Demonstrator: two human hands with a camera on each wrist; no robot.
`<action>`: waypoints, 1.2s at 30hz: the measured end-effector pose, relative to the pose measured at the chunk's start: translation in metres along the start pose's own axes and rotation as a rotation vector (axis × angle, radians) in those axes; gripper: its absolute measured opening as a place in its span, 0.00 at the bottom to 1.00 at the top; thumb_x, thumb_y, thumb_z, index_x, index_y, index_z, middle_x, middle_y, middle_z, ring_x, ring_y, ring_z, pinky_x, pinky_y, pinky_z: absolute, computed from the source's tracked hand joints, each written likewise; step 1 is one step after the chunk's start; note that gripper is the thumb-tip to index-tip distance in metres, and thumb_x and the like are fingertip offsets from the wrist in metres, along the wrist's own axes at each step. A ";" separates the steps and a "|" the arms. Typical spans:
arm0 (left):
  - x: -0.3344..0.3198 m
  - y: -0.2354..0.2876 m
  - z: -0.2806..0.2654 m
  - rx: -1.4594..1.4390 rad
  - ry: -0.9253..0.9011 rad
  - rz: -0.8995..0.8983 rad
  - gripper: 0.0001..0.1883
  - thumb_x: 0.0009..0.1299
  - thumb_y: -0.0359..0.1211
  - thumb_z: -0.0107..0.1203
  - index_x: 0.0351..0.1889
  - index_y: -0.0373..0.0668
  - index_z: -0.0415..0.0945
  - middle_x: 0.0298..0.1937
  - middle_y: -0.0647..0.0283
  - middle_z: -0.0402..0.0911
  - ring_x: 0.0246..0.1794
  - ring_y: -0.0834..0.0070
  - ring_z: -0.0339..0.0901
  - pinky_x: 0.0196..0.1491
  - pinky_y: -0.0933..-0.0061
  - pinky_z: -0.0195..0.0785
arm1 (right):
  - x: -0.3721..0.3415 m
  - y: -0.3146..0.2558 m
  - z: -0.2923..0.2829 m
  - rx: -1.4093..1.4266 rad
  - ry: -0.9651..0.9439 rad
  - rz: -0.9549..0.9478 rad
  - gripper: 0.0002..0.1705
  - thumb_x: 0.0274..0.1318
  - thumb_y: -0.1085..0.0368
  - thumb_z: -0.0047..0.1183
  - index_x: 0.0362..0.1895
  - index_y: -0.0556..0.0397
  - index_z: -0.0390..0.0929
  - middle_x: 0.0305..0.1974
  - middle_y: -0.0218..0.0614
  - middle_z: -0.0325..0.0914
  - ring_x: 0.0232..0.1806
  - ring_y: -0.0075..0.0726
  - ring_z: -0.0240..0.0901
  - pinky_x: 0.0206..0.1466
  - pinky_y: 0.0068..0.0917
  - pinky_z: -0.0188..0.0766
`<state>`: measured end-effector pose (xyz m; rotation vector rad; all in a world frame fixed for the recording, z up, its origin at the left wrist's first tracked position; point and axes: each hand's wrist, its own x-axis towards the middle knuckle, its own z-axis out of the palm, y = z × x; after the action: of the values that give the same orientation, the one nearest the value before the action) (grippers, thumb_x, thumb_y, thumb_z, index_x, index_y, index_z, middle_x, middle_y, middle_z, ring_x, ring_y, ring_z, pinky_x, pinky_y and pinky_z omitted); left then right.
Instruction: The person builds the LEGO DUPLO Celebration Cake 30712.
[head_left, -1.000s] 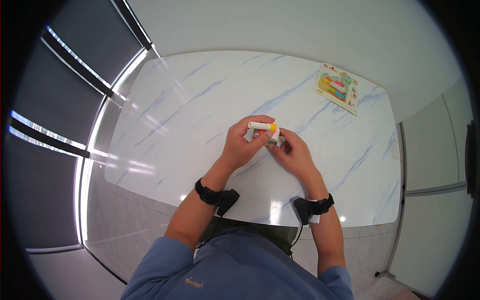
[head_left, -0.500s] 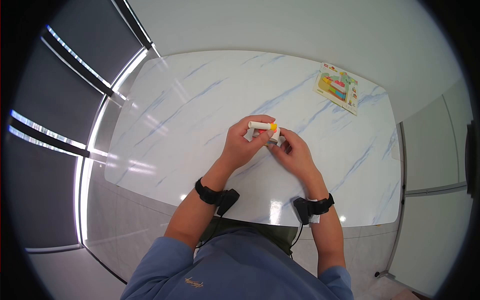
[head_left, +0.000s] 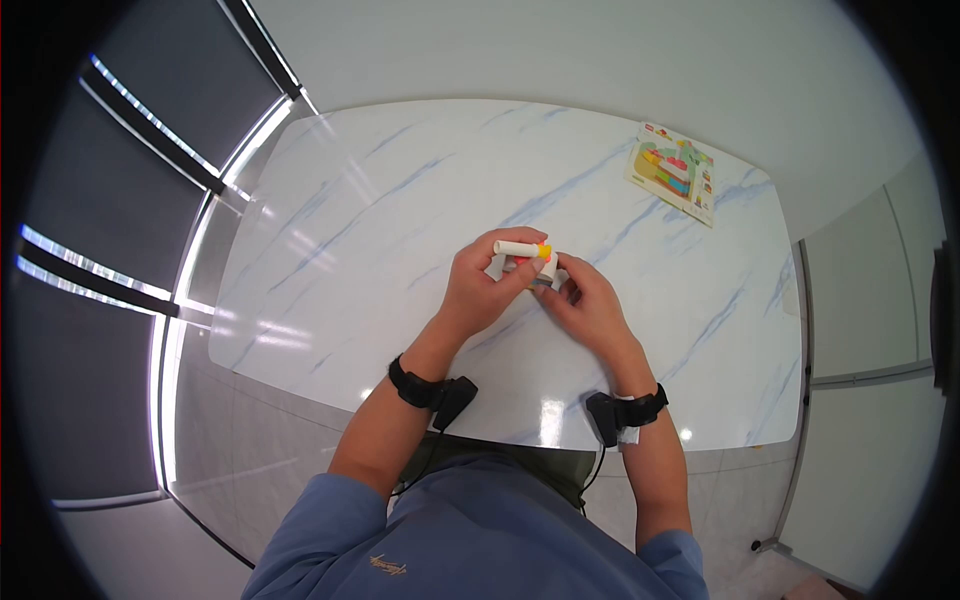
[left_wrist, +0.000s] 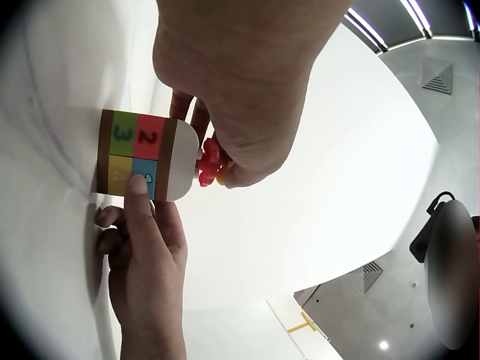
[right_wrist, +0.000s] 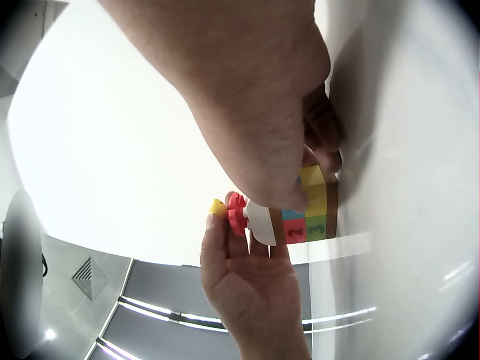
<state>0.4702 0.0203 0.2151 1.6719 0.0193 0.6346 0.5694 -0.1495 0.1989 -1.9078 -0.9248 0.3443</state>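
Observation:
A toy block cake (left_wrist: pixel 135 155) stands on the table between the two hands, with brown layers, colored number blocks and a white rounded top (left_wrist: pixel 183 160). On that top sits a red scalloped piece (left_wrist: pixel 209 161). Above it, in the head view, a white toy candle (head_left: pixel 515 248) with a yellow end (head_left: pixel 544 252) lies sideways, pointing left. My left hand (head_left: pixel 480 275) pinches the candle's yellow end between thumb and fingers. From the other side, my right hand (head_left: pixel 590 305) grips the cake's blocks, its thumb on the blue one in the left wrist view.
A booklet (head_left: pixel 672 172) with a picture of a colorful block build lies at the table's far right corner. The white marbled table (head_left: pixel 380 230) reaches out around both hands. Black camera straps sit on both wrists, with cables running down toward the body.

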 end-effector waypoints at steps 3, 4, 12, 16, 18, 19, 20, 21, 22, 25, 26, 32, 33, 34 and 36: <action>0.000 0.002 0.000 0.006 0.000 -0.006 0.12 0.74 0.25 0.63 0.54 0.39 0.82 0.59 0.58 0.86 0.59 0.71 0.82 0.62 0.67 0.74 | 0.000 0.001 0.000 0.004 -0.007 0.002 0.27 0.60 0.59 0.67 0.61 0.55 0.78 0.46 0.37 0.83 0.32 0.32 0.75 0.39 0.30 0.74; 0.000 0.002 0.000 0.009 0.001 -0.011 0.12 0.74 0.25 0.63 0.54 0.39 0.82 0.58 0.58 0.86 0.58 0.71 0.82 0.62 0.67 0.74 | 0.001 0.003 0.001 0.004 -0.008 -0.003 0.27 0.60 0.59 0.67 0.61 0.55 0.78 0.46 0.37 0.83 0.32 0.32 0.75 0.39 0.30 0.74; 0.000 0.001 0.000 0.006 0.008 -0.002 0.12 0.73 0.25 0.63 0.54 0.40 0.82 0.58 0.58 0.86 0.58 0.71 0.82 0.62 0.68 0.74 | 0.000 0.001 0.000 -0.008 -0.006 0.003 0.27 0.60 0.59 0.67 0.60 0.55 0.78 0.44 0.37 0.82 0.32 0.32 0.75 0.39 0.31 0.73; -0.001 0.002 0.001 0.001 0.008 -0.004 0.12 0.73 0.25 0.63 0.54 0.40 0.82 0.58 0.58 0.86 0.58 0.71 0.82 0.62 0.68 0.74 | 0.000 0.004 0.001 -0.011 -0.002 -0.002 0.26 0.59 0.59 0.67 0.60 0.55 0.79 0.42 0.37 0.81 0.32 0.32 0.74 0.38 0.31 0.73; -0.001 0.001 0.001 0.004 0.007 -0.002 0.12 0.73 0.25 0.63 0.54 0.40 0.82 0.58 0.58 0.86 0.58 0.71 0.82 0.61 0.68 0.74 | 0.000 0.003 0.001 -0.011 -0.005 -0.001 0.26 0.60 0.59 0.67 0.59 0.54 0.79 0.42 0.37 0.81 0.32 0.32 0.74 0.38 0.31 0.73; -0.001 0.001 0.001 0.007 0.007 0.001 0.12 0.73 0.25 0.63 0.54 0.40 0.82 0.58 0.58 0.86 0.58 0.71 0.82 0.61 0.68 0.74 | 0.000 0.002 0.000 -0.011 -0.009 0.002 0.26 0.59 0.59 0.67 0.59 0.54 0.79 0.42 0.37 0.81 0.32 0.32 0.74 0.38 0.31 0.73; -0.001 0.000 0.001 0.010 0.007 0.004 0.12 0.73 0.25 0.63 0.54 0.40 0.83 0.58 0.58 0.86 0.58 0.71 0.82 0.61 0.68 0.74 | 0.000 0.001 0.000 -0.010 -0.012 0.005 0.26 0.59 0.59 0.67 0.59 0.54 0.79 0.42 0.36 0.81 0.32 0.32 0.74 0.38 0.31 0.73; -0.001 0.000 0.001 0.012 0.008 0.006 0.12 0.73 0.25 0.63 0.54 0.39 0.83 0.58 0.58 0.86 0.58 0.71 0.82 0.61 0.69 0.74 | 0.000 0.001 0.000 -0.010 -0.008 0.000 0.26 0.59 0.59 0.67 0.59 0.54 0.79 0.41 0.36 0.81 0.32 0.32 0.74 0.38 0.31 0.73; -0.001 0.000 0.001 0.014 0.009 0.007 0.12 0.73 0.25 0.63 0.54 0.39 0.83 0.58 0.58 0.86 0.58 0.71 0.82 0.61 0.69 0.74 | 0.000 0.001 0.000 -0.011 -0.004 -0.005 0.26 0.59 0.59 0.67 0.59 0.54 0.79 0.41 0.36 0.81 0.32 0.32 0.74 0.38 0.31 0.73; -0.001 0.001 0.000 0.023 0.010 0.001 0.12 0.73 0.25 0.63 0.54 0.39 0.83 0.58 0.58 0.86 0.58 0.71 0.82 0.61 0.69 0.74 | 0.000 0.001 0.001 -0.010 0.005 -0.008 0.25 0.59 0.59 0.67 0.59 0.53 0.79 0.41 0.36 0.81 0.31 0.32 0.74 0.38 0.31 0.73; -0.001 0.002 0.001 0.027 0.010 -0.003 0.12 0.73 0.25 0.63 0.54 0.39 0.83 0.58 0.58 0.86 0.58 0.71 0.82 0.61 0.68 0.74 | 0.000 0.002 0.001 -0.010 0.006 -0.008 0.25 0.59 0.59 0.67 0.59 0.53 0.79 0.41 0.36 0.81 0.31 0.32 0.74 0.38 0.31 0.73; -0.001 0.000 0.001 0.030 0.008 0.005 0.12 0.73 0.25 0.63 0.53 0.39 0.82 0.58 0.57 0.86 0.59 0.69 0.82 0.63 0.68 0.74 | 0.000 0.002 0.001 -0.014 0.001 -0.001 0.25 0.60 0.60 0.67 0.59 0.53 0.79 0.41 0.35 0.81 0.31 0.32 0.74 0.38 0.31 0.73; -0.001 0.001 0.001 0.034 0.006 0.004 0.12 0.73 0.25 0.63 0.53 0.39 0.82 0.58 0.57 0.86 0.59 0.69 0.82 0.63 0.67 0.74 | 0.000 0.001 0.001 -0.009 -0.001 -0.002 0.25 0.60 0.60 0.67 0.59 0.53 0.79 0.41 0.35 0.81 0.31 0.32 0.74 0.38 0.31 0.73; -0.001 0.002 0.001 0.037 0.004 0.003 0.12 0.73 0.25 0.63 0.53 0.39 0.82 0.58 0.57 0.86 0.59 0.69 0.82 0.63 0.67 0.74 | 0.000 0.000 0.000 -0.004 -0.004 -0.001 0.25 0.60 0.60 0.67 0.59 0.53 0.79 0.41 0.35 0.81 0.31 0.32 0.74 0.38 0.31 0.73; -0.001 0.002 0.001 0.043 0.002 0.004 0.12 0.73 0.25 0.63 0.53 0.39 0.82 0.59 0.57 0.86 0.59 0.69 0.82 0.63 0.67 0.74 | 0.000 -0.001 0.000 -0.003 -0.007 -0.002 0.25 0.60 0.60 0.67 0.59 0.53 0.79 0.41 0.35 0.81 0.31 0.32 0.74 0.38 0.31 0.73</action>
<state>0.4686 0.0189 0.2166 1.7135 0.0310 0.6428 0.5694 -0.1493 0.1995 -1.9090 -0.9319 0.3488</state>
